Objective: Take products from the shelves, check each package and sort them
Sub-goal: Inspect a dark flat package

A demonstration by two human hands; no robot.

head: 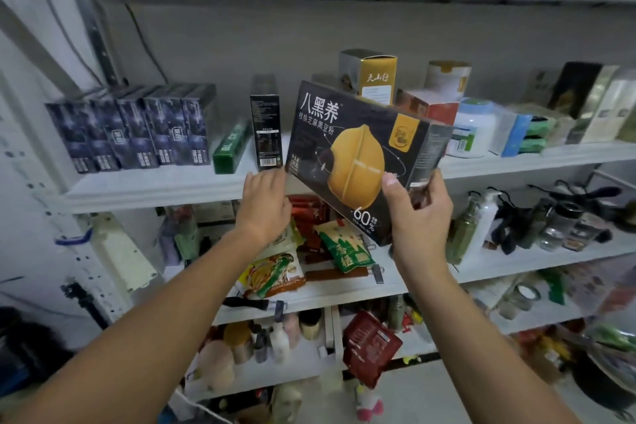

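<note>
Both arms raised forward, left hand (265,203) fingers extended, right hand (418,213) gripping black box (358,148)

White plastic power strip (120,251) sits slantwise at left, against the white perforated metal upright (41,189). Blue loop (74,238) just beside the strip's upper end. Thin dark cables (146,45) run down the grey back wall (241,45). Grey diagonal metal brace (38,45) crosses the upper left. Dark round pan (602,385) low right, partly cut by the frame edge. Pale floor (430,399) at bottom. Black blurred mass (24,344) low left, not identifiable.
</note>
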